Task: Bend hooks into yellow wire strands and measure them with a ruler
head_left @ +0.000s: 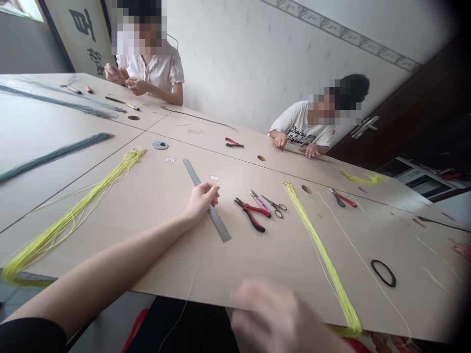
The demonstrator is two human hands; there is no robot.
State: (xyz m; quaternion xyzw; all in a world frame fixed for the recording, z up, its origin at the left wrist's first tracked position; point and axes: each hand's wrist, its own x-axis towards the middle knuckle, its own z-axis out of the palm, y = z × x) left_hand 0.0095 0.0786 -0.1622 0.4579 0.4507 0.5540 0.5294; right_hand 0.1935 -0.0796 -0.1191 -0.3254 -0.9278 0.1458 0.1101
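My left hand is closed above the steel ruler, its thumb and fingers pressed together; whatever it may pinch is too small to name. Blurred by motion, my right hand is near the table's front edge, and its fingers are smeared. Just beyond my left hand lies a small red-edged label. Red-and-black pliers, a pink-handled tool and scissors rest to the right of the ruler. A thin pale strand hangs over the front edge between my hands.
Yellow cord bundles lie at left and right of the table. A dark green bundle is far left, a black ring at right. Two people sit across; part of another hand shows at the right edge.
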